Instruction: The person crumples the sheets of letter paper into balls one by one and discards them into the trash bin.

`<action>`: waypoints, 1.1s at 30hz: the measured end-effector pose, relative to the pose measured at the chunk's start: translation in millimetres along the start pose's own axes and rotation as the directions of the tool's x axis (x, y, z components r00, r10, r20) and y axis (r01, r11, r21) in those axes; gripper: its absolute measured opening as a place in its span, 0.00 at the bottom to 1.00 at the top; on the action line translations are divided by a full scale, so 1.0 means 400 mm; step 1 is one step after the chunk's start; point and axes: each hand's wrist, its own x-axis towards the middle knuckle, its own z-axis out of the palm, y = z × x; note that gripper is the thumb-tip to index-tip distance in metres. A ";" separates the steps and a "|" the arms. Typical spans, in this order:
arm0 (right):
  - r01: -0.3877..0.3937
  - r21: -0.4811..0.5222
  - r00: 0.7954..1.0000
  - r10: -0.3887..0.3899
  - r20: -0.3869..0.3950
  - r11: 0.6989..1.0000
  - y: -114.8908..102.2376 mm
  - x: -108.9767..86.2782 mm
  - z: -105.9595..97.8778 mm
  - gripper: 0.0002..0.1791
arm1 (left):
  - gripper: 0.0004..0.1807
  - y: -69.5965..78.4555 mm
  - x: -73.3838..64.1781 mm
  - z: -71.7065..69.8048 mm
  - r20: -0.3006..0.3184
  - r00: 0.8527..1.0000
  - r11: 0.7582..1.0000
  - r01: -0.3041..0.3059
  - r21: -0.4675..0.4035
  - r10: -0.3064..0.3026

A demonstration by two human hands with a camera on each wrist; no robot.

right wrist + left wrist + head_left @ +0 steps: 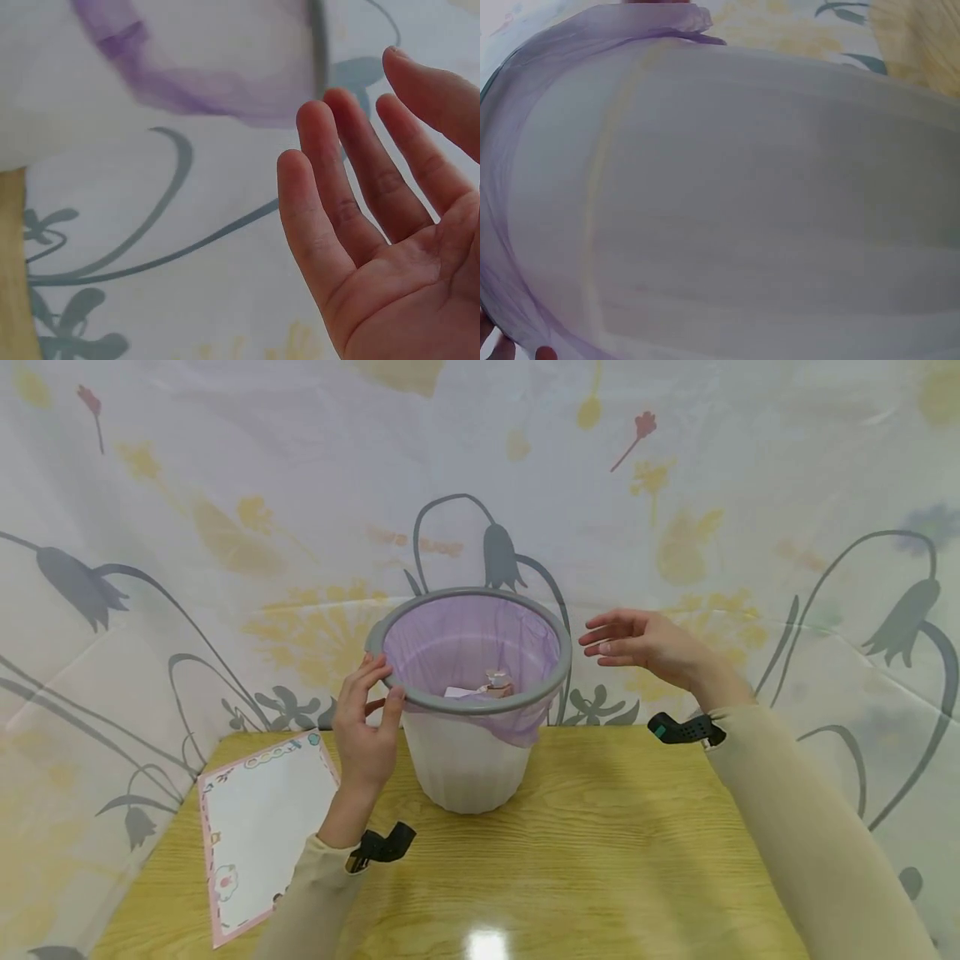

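Observation:
In the head view a white trash bin [467, 768] with a grey rim [480, 703] stands upright on the table. A purple trash bag [450, 643] lines it, its edge hanging below the rim at the front right. My left hand [367, 735] is at the bin's left side, fingertips and thumb spread at the rim. The left wrist view is mostly filled by the bin wall [742, 187], with fingertips at the lower left corner. Apart from the bin, my right hand [645, 643] hangs in the air to its right, fingers loosely bent, holding nothing.
Small white and brown scraps [495, 687] lie inside the bin. A white board with a pink decorated border [270, 827] lies on the wooden table [600, 860] at the left. Behind the table hangs a flower-printed cloth [480, 468].

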 end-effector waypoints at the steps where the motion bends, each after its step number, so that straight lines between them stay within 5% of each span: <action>1: 0.003 0.000 1.000 -0.003 0.001 1.000 0.016 -0.011 -0.001 0.20 | 0.16 0.003 0.000 -0.001 0.015 1.000 1.000 0.005 -0.014 -0.005; 11: -0.052 -0.070 0.998 0.050 -0.023 0.996 0.200 -0.092 0.061 0.21 | 0.29 0.088 0.004 -0.049 0.228 0.973 0.997 0.056 -0.048 -0.044; 16: -0.076 -0.071 0.997 0.076 0.002 0.995 0.281 -0.129 0.109 0.24 | 0.28 0.070 -0.016 -0.071 0.245 0.966 0.996 0.084 -0.016 -0.078; 19: -0.095 -0.059 0.995 0.095 0.000 0.994 0.320 -0.150 0.134 0.25 | 0.26 0.024 -0.050 -0.094 0.238 0.960 0.989 0.150 0.004 -0.147; 25: -0.133 -0.044 0.991 0.132 -0.013 0.990 0.387 -0.174 0.194 0.26 | 0.21 -0.093 -0.136 -0.171 0.284 0.898 0.939 0.296 0.174 -0.335; 33: -0.188 0.011 0.982 0.188 0.004 0.982 0.462 -0.173 0.314 0.25 | 0.21 -0.139 -0.216 -0.292 0.373 0.776 0.818 0.302 0.489 -0.509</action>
